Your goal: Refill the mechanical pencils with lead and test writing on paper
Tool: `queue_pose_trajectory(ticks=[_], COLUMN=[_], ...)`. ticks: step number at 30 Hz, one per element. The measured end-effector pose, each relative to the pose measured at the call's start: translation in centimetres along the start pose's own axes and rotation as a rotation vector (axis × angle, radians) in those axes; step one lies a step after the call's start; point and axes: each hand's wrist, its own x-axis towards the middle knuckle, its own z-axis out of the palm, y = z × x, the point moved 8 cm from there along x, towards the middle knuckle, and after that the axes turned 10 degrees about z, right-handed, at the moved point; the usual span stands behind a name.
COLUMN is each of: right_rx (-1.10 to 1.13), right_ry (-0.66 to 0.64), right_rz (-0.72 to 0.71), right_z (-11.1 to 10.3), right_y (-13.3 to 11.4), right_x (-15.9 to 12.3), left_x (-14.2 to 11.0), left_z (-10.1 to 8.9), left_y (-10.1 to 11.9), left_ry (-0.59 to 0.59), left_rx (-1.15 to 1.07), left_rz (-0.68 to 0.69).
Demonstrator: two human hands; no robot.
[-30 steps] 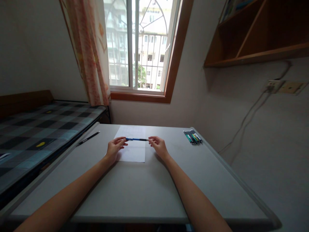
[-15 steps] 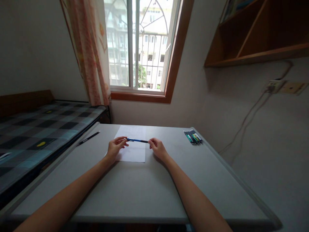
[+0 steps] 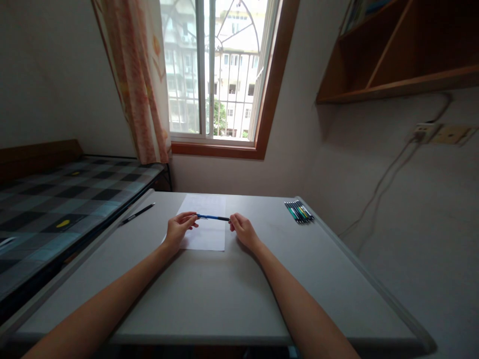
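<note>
Pinched between the fingertips of both hands, a blue pen (image 3: 212, 217) lies level across the gap between them, above a sheet of paper (image 3: 207, 237). The left hand (image 3: 178, 230) has its thumb and forefinger closed on one end, the other fingers loosely curled beneath; the right hand (image 3: 243, 229) is closed on the dark end at the other side. Both tips of the pen are covered by fingers, so neither can be made out. The paper lies flat on the white table (image 3: 209, 299) under the grip, its near left part hidden by the left hand, and the faint marks on its far half are too small to read. Well to the left of the grip, a black pen (image 3: 137, 214) lies slanted near the table's left edge. Off to the right of the grip, near the far right corner, a row of pens (image 3: 299, 212) lies side by side, dark with green and yellow parts, packed too closely to count surely. Beyond the grip are a curtain (image 3: 144, 89) and a window (image 3: 217, 75), both cut off at the top. The shelf (image 3: 389, 60), up and to the right, is cut off too, its inside dark.
</note>
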Motion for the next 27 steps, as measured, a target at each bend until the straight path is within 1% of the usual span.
queue_pose_trajectory(ticks=[3, 8, 14, 18, 23, 27], right_rx=[-0.029, -0.048, -0.09, -0.127, -0.071, 0.056], right_ry=[-0.018, -0.001, 0.008, 0.002, -0.031, -0.026], right_rz=[0.016, 0.031, 0.017, -0.005, 0.009, 0.031], right_z=[0.22, 0.19, 0.06, 0.06, 0.31, 0.3], right_y=[0.04, 0.12, -0.22, -0.25, 0.1, 0.33], right_x=[-0.1, -0.03, -0.05, -0.03, 0.09, 0.3], left_x=[-0.02, -0.13, -0.18, -0.04, 0.08, -0.03], left_z=[0.01, 0.48, 0.84, 0.86, 0.81, 0.96], left_y=[-0.03, 0.17, 0.49, 0.61, 0.37, 0.22], left_ry=[0.001, -0.028, -0.077, -0.1, -0.099, -0.078], left_rx=[-0.023, -0.062, 0.004, 0.025, 0.012, -0.098], left_rz=[-0.004, 0.007, 0.014, 0.045, 0.061, 0.041])
